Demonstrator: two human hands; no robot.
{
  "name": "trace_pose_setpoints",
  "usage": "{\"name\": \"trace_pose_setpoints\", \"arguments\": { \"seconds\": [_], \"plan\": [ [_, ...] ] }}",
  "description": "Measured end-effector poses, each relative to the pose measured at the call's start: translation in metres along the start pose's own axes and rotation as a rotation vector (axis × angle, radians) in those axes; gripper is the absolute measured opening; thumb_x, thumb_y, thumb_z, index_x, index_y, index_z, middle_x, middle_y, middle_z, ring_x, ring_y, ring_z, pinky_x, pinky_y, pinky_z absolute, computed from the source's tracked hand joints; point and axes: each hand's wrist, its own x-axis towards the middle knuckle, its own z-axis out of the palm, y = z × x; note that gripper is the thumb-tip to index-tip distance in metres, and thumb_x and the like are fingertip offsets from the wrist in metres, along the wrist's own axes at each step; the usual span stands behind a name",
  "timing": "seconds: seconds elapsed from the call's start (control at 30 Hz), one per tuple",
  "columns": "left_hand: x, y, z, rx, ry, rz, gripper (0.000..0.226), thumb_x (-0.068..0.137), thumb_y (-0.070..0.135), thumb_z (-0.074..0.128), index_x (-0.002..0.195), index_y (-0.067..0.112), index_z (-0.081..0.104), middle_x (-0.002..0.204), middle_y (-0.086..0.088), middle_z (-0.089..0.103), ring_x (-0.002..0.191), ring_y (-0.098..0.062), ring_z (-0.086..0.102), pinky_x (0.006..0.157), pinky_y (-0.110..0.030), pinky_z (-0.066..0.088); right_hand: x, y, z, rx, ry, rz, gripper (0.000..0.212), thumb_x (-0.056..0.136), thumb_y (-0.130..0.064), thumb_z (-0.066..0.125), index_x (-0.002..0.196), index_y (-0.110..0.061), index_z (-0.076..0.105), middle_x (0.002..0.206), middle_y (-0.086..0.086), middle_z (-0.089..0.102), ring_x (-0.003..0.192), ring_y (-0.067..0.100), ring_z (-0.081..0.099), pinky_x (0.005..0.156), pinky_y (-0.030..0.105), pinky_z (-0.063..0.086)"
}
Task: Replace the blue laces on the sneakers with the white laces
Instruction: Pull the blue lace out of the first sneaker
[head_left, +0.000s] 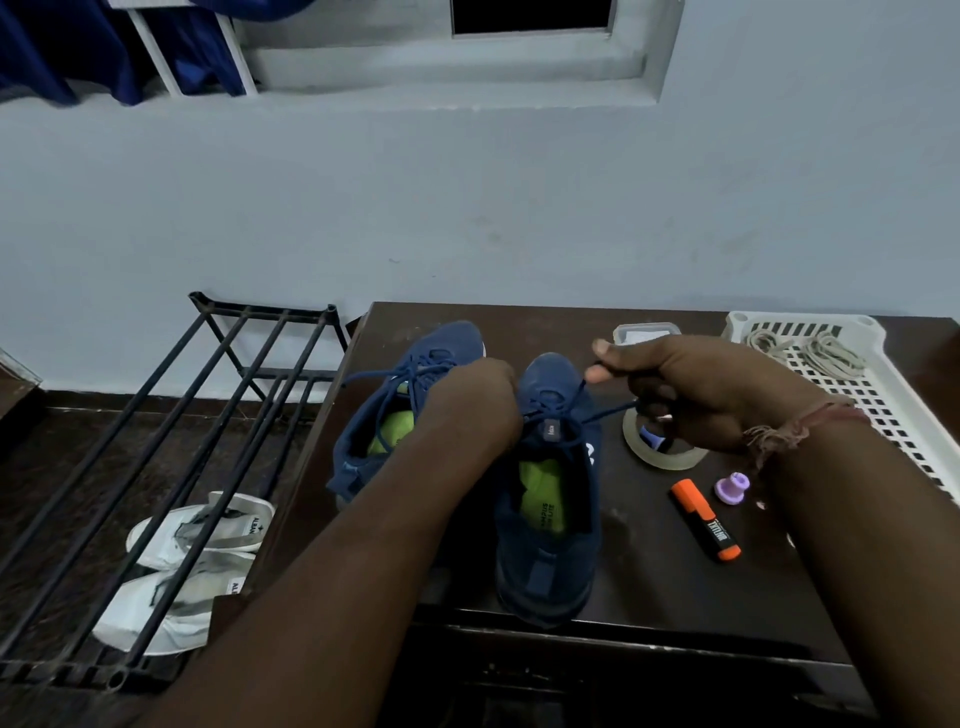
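Two navy sneakers with green insoles stand on a dark table (649, 582): the left sneaker (374, 447) and the right sneaker (550, 519), toes pointing away from me. Both carry blue laces (597, 415). My left hand (472, 405) rests curled between the shoes at the right sneaker's lacing; what its fingers hold is hidden. My right hand (696, 389) pinches a blue lace end of the right sneaker and holds it up to the right. The white laces (805, 351) lie bundled in a white basket (893, 415) at the far right.
On the table to the right of the shoes lie a roll of clear tape (665, 452), an orange highlighter (704, 519), a small purple cap (732, 488) and a plastic box (647, 332). A black metal rack (171, 467) stands left, white sandals (192, 561) beneath it.
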Motion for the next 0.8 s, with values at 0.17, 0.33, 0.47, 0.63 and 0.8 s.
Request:
{"name": "trace_pose_setpoints", "arguments": {
  "seconds": [0.17,0.33,0.47,0.63,0.8],
  "plan": [
    [-0.003,0.012,-0.003,-0.112,-0.060,0.104,0.031,0.093,0.005,0.062,0.116,0.021,0.075,0.125,-0.004,0.068,0.113,-0.024,0.064,0.098,-0.033,0.051,0.007,0.000,0.003,0.039,-0.008,-0.146,0.022,0.080,-0.043,0.074,0.073,-0.022,0.070,0.070,-0.005,0.057,0.065,0.011,0.046,0.077,0.035,0.032],
    [-0.009,0.004,0.002,-0.088,0.013,0.204,0.007,0.090,0.014,0.066,0.092,0.016,0.073,0.095,0.002,0.072,0.092,-0.016,0.066,0.085,-0.033,0.055,0.012,0.006,0.011,-0.113,0.077,-0.098,0.034,0.093,-0.041,0.059,0.066,-0.022,0.061,0.070,-0.004,0.060,0.065,0.013,0.043,0.067,0.030,0.030],
    [-0.013,0.000,-0.024,-0.369,0.105,0.154,0.011,0.090,0.013,0.060,0.089,0.021,0.068,0.081,0.004,0.067,0.075,-0.013,0.063,0.064,-0.027,0.052,0.014,0.010,0.009,-0.171,0.300,-0.120,0.009,0.095,-0.023,0.062,0.089,-0.016,0.061,0.083,0.002,0.065,0.073,0.015,0.060,0.064,0.028,0.039],
    [-0.019,-0.020,-0.042,-0.582,0.163,-0.009,0.022,0.080,0.004,0.055,0.078,0.017,0.072,0.077,-0.008,0.072,0.074,-0.025,0.064,0.070,-0.031,0.048,0.014,0.011,0.002,-0.194,0.378,-0.237,0.021,0.094,-0.027,0.057,0.078,-0.018,0.067,0.073,-0.002,0.067,0.069,0.017,0.062,0.072,0.035,0.054],
    [-0.021,-0.011,-0.031,-0.185,0.145,-0.056,0.019,0.080,0.023,0.053,0.081,0.023,0.072,0.091,-0.001,0.071,0.093,-0.030,0.067,0.093,-0.046,0.053,0.009,0.000,0.016,0.142,0.165,-0.250,0.038,0.090,-0.026,0.053,0.052,-0.022,0.050,0.076,0.009,0.061,0.061,0.016,0.045,0.053,0.027,0.033]
  ]
}}
